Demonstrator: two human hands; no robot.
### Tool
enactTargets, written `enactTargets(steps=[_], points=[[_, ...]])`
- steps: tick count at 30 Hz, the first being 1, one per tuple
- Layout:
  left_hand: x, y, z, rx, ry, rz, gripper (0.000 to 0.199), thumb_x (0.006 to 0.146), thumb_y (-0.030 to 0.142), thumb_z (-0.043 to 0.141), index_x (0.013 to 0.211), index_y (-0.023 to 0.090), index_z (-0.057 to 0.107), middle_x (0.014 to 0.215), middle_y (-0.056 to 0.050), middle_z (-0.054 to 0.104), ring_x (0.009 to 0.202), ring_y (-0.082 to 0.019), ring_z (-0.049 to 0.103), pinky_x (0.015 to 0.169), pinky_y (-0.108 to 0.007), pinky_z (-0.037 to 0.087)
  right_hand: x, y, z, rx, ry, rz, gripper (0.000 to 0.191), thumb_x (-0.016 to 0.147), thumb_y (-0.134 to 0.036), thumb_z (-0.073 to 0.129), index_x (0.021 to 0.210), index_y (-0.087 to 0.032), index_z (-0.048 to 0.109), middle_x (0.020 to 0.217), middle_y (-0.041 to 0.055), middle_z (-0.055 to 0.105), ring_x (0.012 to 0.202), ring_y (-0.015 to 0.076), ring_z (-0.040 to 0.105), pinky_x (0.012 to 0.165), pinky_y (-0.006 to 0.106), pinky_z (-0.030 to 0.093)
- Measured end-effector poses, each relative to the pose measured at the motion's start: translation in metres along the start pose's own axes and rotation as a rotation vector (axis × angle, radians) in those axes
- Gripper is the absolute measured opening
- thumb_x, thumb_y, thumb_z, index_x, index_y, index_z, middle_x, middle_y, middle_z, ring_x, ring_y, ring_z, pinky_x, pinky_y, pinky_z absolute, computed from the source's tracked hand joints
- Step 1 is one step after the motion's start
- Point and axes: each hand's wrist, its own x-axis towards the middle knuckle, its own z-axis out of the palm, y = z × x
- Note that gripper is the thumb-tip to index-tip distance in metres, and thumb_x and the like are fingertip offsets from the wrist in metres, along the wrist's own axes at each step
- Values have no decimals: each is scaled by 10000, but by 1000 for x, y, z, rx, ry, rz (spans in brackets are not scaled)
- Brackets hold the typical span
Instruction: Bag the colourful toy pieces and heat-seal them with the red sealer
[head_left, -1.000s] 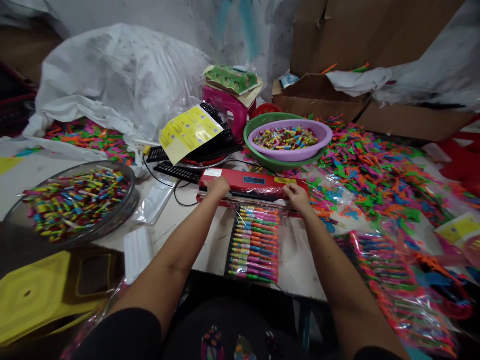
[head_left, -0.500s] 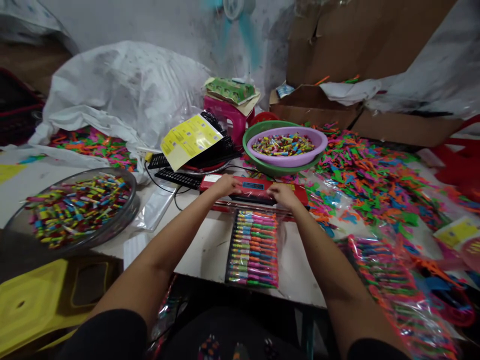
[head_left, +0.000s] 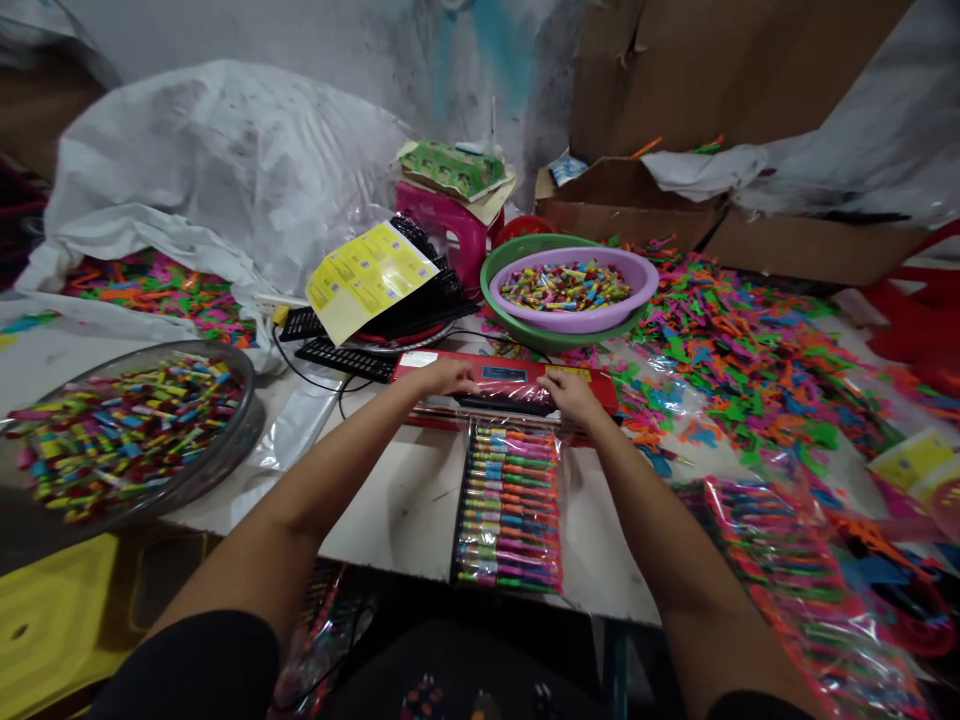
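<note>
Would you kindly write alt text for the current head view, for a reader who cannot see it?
A person's left hand and right hand appear to pinch a clear bag's end over a red device on a white table. The bag's colorful pen-like sticks lie in a row nearer the wearer; a gray bowl, lilac bowl and bright plastic heap lie around.

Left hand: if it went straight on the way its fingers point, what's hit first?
Past the film it seems to pinch, likely the right hand, facing it across the red machine. Depth is unclear.
</note>
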Motion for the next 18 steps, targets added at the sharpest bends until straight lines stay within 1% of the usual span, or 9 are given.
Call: enactTargets(steps=[2,4,7,9,11,15,16,18], points=[[-3,-3,-4,-2,-48,1,260,709,408,571,639,158,591,560,18,547,535,-99,458,514,-195,302,-1,5,-4,23,-25,-18,255,811,-359,470,722,-165,610,660,19,598,637,134,509,589,222,337],[-6,-4,-9,1,-69,2,280,702,403,564,568,157,561,510,28,501,504,-87,413,503,-199,275,-2,13,-13,33,-97,-9,240,782,-369,515,746,-164,634,686,17,619,652,135,531,596,221,359],[-10,-2,-14,-8,-78,-5,236,701,367,544,589,160,560,520,33,499,510,-84,406,511,-199,272,-4,25,-28,-16,-239,41,201,735,-349,570,704,-167,650,637,1,616,605,130,531,567,218,373],[-12,1,-14,-17,-86,-20,177,682,316,546,596,161,550,521,37,496,512,-87,410,516,-198,278,-4,28,-34,-49,-266,52,159,728,-294,569,696,-168,660,627,-1,622,594,127,533,569,218,385],[-12,3,-14,-24,-81,-54,129,659,277,554,606,161,535,525,35,498,513,-92,414,511,-201,280,-4,27,-35,-47,-220,50,134,729,-221,549,730,-169,672,679,9,651,629,130,556,604,216,409],[-9,2,-14,-59,-106,-130,135,653,286,569,704,162,558,579,18,568,535,-110,481,510,-199,321,-4,24,-22,37,-87,31,222,728,-116,480,813,-163,680,798,39,688,712,138,595,677,220,450],[-8,1,-15,-61,-125,-145,135,648,288,576,694,161,566,566,15,573,529,-113,489,509,-201,329,-4,25,-18,64,-63,23,244,727,-108,468,834,-162,681,806,40,690,717,138,598,682,223,457],[-7,-2,-17,-51,-163,-172,128,630,284,588,613,157,574,505,15,555,498,-113,481,501,-207,328,-5,27,-13,117,-24,29,270,738,-117,447,868,-161,680,771,33,688,685,135,597,659,225,467]])
